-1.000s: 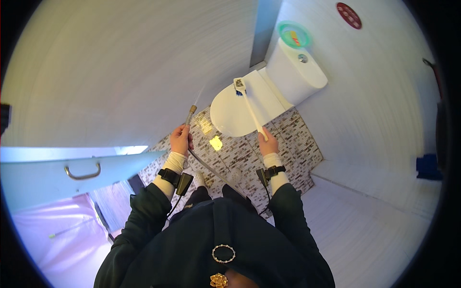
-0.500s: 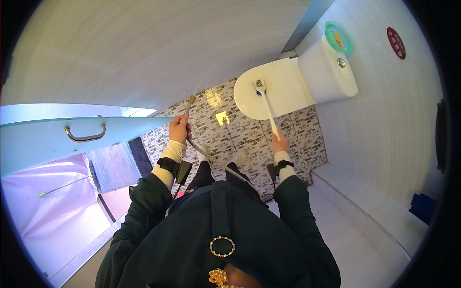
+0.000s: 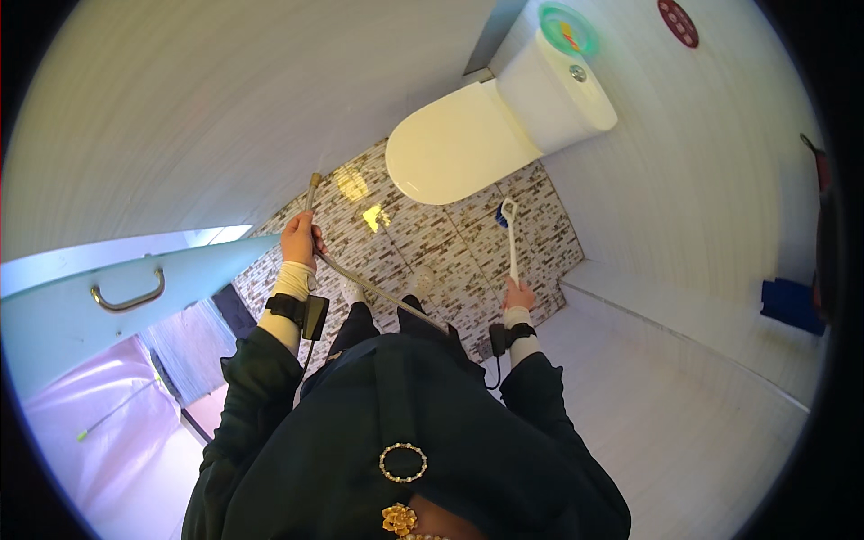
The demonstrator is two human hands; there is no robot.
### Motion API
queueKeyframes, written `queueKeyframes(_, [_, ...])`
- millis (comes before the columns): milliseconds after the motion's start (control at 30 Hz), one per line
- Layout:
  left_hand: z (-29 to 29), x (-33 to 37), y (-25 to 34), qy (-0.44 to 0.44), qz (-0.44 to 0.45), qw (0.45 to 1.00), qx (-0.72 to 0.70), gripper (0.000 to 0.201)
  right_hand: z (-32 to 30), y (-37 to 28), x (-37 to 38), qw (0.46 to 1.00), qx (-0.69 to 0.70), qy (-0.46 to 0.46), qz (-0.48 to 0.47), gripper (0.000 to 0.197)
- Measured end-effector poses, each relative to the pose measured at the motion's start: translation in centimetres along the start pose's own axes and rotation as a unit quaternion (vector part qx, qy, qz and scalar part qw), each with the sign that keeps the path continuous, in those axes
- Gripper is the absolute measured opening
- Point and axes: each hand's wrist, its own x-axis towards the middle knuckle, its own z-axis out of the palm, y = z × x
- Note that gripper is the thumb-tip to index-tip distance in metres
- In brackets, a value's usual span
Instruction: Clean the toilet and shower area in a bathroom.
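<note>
My left hand [image 3: 300, 240] is closed around a grey hose [image 3: 378, 290] near its brass-coloured end, which points up and away from me. From that hand the hose runs down to the right toward my legs. In my right hand [image 3: 518, 294] is the handle of a white toilet brush [image 3: 512, 236] with blue bristles. Its head is over the tiled floor, to the near right of the toilet and apart from it. The white toilet [image 3: 463, 144] has its lid down.
A green bowl [image 3: 569, 29] with something orange inside sits on the cistern. At left stands a pale blue door [image 3: 193, 277] with a metal handle. A raised ledge [image 3: 666, 328] runs along the right. Blue cloth [image 3: 792, 306] hangs at far right. Patterned tiles [image 3: 441, 238] cover the floor.
The toilet brush has come off the toilet lid, moving right and toward me over the floor. My left hand still grips the hose. The whole view has turned, shifting the toilet leftward.
</note>
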Motion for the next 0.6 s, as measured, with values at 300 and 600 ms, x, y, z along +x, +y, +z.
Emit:
queueKeyframes(300, [1.6, 0.7, -0.9, -0.026, -0.022, 0.999, 0.023, 0.016, 8.1, 1.2, 1.6, 0.840, 0.482, -0.182, 0.169, 0.022])
queueKeyframes(600, [0.4, 8.1, -4.5, -0.037, -0.048, 0.998, 0.024, 0.019, 15.4, -4.5, 1.5, 0.749, 0.628, -0.078, 0.196, 0.015])
